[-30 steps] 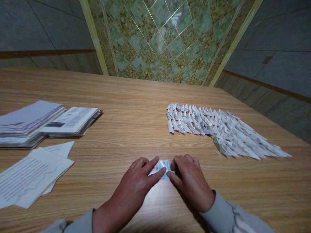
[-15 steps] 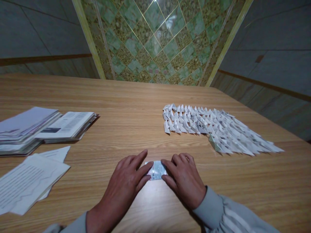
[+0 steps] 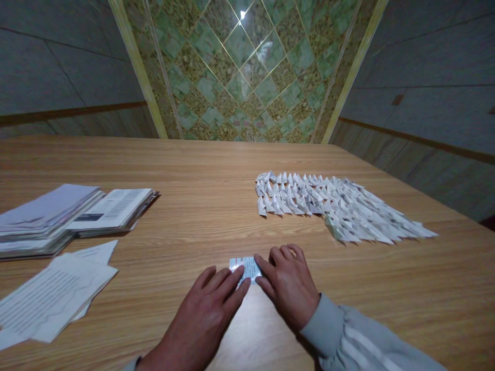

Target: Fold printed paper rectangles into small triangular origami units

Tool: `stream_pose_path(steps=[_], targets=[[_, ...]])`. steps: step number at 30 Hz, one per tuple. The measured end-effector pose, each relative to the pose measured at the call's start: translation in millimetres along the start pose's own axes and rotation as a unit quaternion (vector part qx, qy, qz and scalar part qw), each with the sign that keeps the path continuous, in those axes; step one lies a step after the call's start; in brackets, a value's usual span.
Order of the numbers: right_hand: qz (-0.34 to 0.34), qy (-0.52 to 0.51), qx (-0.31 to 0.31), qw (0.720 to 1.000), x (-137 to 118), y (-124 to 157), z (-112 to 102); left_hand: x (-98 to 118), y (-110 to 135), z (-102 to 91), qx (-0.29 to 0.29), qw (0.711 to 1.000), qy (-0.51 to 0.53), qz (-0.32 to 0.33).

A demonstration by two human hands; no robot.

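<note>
larger paper stack [image 3: 50, 206]: cut off left | small paper [image 3: 251, 266]: print illegible

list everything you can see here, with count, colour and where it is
small printed paper: 1, light blue and white, on the table between the hands
folded paper pieces: too many to count, mostly white, in rows on the right
paper stacks: 2, mostly white, side by side on the left
loose lined sheets: at least 2, off-white, overlapping, nearer than the stacks
table: 1, light brown wood grain, under everything
tiled wall panel: 1, green and brown, beyond the table
side walls: 2, grey, flanking the panel
left hand: 1, bare, fingertips at the paper's near edge
right hand: 1, bare, fingertips at its right end
sleeves: 2, grey, at the wrists
</note>
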State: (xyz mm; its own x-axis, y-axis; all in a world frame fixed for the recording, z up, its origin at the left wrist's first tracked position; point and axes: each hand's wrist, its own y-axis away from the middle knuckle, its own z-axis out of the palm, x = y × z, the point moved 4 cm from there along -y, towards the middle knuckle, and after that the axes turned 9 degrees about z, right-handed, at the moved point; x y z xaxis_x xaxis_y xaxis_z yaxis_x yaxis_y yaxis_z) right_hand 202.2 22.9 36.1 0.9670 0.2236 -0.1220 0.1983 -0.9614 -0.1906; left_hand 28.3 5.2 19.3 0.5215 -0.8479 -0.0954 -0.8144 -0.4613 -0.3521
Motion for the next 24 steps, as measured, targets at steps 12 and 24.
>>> stream_pose_path(steps=[12, 24], targets=[[-0.021, 0.034, 0.034, 0.999, -3, -2, 4, -17, 19, -2.6, -0.015, 0.999, -0.036, 0.001], [0.071, -0.141, 0.015, 0.987, 12, -13, -6, -38, -16, -10.7, 0.065, 0.993, 0.093, -0.019]])
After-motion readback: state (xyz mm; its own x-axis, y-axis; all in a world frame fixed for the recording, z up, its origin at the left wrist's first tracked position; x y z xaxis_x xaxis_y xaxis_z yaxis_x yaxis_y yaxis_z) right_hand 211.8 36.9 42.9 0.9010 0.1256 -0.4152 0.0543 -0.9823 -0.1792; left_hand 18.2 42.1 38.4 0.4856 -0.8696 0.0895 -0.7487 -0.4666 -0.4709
